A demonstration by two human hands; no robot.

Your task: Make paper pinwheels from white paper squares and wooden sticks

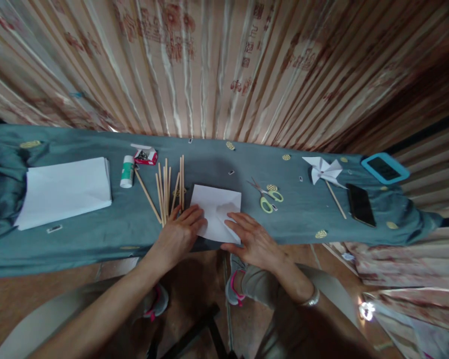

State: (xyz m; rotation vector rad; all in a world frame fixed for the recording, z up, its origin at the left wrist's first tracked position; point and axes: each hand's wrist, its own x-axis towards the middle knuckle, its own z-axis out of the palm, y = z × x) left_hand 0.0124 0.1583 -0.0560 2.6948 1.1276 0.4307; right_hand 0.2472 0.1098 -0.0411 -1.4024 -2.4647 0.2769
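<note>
A white square sheet of paper (215, 204) lies on the cloth-covered table at its front edge, in the middle of the head view. My left hand (181, 227) rests on the sheet's left lower side with fingers stretched out. On its right lower side lies my right hand (250, 237), fingers spread, the thumb by the front edge. Faint lines that look like creases cross the sheet. Just left of the paper are several thin wooden sticks (166, 192), close to my left fingertips. Green-handled scissors (265, 195) lie to the right with their blades apart.
A stack of white paper (67, 192) lies at left. Near it are a glue stick (127, 172) and a small open red box (146, 155). At right are a paper pinwheel (325, 172) on a stick, a black phone (361, 205) and a blue-framed device (385, 168). A curtain (209, 70) hangs behind.
</note>
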